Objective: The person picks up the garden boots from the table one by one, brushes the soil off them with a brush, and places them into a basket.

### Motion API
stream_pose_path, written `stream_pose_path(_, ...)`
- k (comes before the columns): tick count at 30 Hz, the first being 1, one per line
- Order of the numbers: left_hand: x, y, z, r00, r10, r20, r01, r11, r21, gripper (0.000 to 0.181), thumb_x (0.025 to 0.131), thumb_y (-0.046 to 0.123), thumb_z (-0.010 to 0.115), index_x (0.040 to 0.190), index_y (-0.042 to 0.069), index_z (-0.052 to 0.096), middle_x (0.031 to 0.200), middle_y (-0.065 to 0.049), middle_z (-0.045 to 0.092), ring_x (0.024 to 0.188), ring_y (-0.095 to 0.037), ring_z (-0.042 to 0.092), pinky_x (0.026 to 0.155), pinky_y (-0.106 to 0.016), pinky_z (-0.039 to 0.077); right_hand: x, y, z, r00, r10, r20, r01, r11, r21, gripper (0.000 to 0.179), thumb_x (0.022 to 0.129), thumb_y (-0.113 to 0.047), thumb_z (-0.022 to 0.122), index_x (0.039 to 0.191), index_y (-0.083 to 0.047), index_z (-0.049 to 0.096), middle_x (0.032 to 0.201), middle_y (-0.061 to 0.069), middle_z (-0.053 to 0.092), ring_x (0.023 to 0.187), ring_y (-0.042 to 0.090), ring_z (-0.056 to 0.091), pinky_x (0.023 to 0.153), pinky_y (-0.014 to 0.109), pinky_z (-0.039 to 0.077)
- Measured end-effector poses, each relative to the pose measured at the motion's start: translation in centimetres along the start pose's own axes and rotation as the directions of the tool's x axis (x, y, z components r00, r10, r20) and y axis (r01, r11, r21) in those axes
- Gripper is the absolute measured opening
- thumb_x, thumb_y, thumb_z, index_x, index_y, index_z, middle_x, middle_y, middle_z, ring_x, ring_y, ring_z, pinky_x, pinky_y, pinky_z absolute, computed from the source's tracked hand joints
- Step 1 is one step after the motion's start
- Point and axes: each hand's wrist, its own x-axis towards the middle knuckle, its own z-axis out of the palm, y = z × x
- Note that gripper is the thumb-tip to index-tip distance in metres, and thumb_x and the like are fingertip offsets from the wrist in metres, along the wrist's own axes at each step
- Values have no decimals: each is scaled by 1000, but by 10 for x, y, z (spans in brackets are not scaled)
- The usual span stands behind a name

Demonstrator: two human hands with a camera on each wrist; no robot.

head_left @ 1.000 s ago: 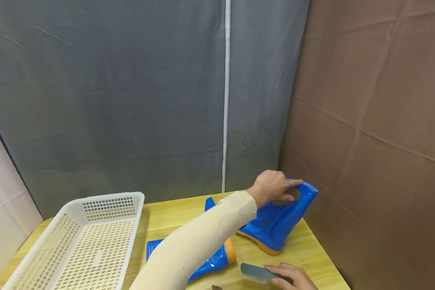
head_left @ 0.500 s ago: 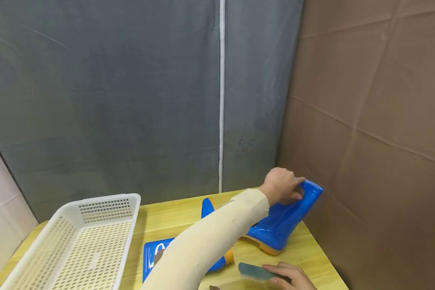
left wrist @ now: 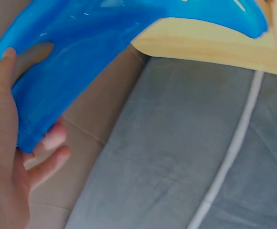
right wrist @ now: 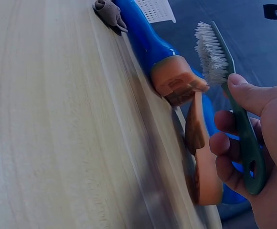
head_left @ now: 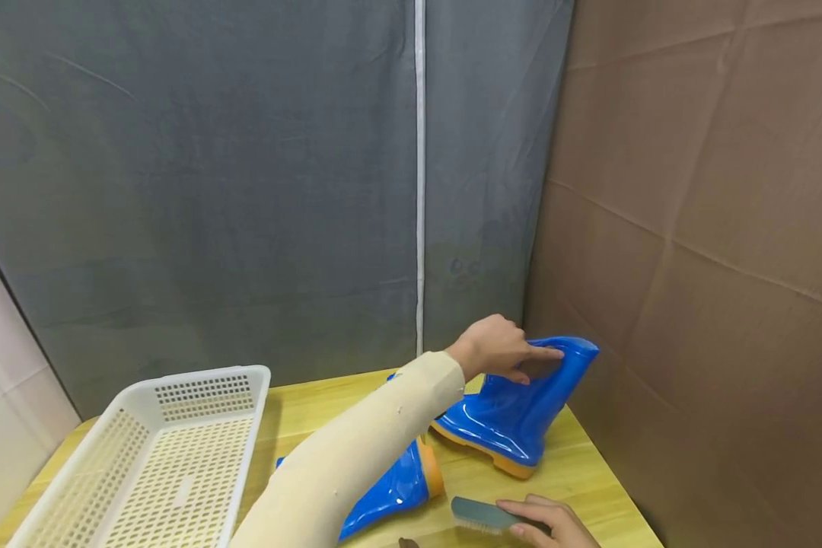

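Note:
My left hand (head_left: 496, 346) grips the upper shaft of a blue rubber boot (head_left: 520, 411) with an orange sole, at the right of the table. In the left wrist view the thumb (left wrist: 2, 71) lies across the near side of the shaft, with other fingers behind it. A brown patch (head_left: 541, 368) marks the shaft beside that hand. My right hand (head_left: 558, 525) holds a green scrub brush (right wrist: 248, 138) by its handle, its white bristles (right wrist: 210, 55) apart from the boot. A second blue boot (head_left: 393, 487) lies on its side, partly hidden by my left sleeve.
A white perforated plastic basket (head_left: 243, 472) stands at the left of the wooden table (head_left: 329, 399). A crumpled grey-brown cloth (right wrist: 110, 13) lies beside the second boot. A grey curtain (head_left: 246, 190) hangs behind, and a brown wall covering (head_left: 699, 251) borders the right.
My left hand and the gripped boot's shaft shift slightly right, then back left, and the boot's toe shows more now. My right hand with the brush stays almost in place.

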Motion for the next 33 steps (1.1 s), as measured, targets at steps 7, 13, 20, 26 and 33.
stream_pose_path(7,-6,-7,11,997,42,-59,-41,999,7,81,91,70,46,154,53,-1,145,7,56,128,-14,57,108,-36,48,0,-1,-2,1000,7,15,-8,1000,12,42,102,-31,54,136,-8,60,97,-6,66,80,-4,55,66,17,42)
stream_pose_path(13,-3,-5,14,993,40,-107,-40,999,-2,83,90,72,43,156,48,-2,168,6,14,155,-26,22,122,-49,29,-2,1,-6,1000,6,20,-6,1000,17,42,102,-30,54,136,-7,60,96,-7,65,80,-5,54,65,18,42)
stream_pose_path(20,-1,-7,20,992,-56,-114,56,998,-4,85,90,76,38,157,44,-2,168,13,5,158,-26,2,125,-54,16,-4,6,-7,998,-69,-7,69,998,-7,39,102,-23,54,136,-5,60,93,-8,64,79,-7,53,63,17,43)
stream_pose_path(26,-1,-10,22,980,-178,-88,178,984,-11,90,88,78,38,159,39,-1,168,14,4,158,-23,0,126,-54,14,-7,8,-8,996,-88,-10,88,996,-2,38,101,-20,54,135,-4,60,88,-6,62,76,-7,53,62,18,44)
stream_pose_path(33,4,3,9,989,-103,-106,102,995,-22,92,89,78,39,160,33,3,169,11,10,158,-23,1,125,-57,17,-10,10,-4,987,-155,-34,157,987,32,36,101,-11,53,135,0,58,86,6,64,74,-7,51,62,19,46)
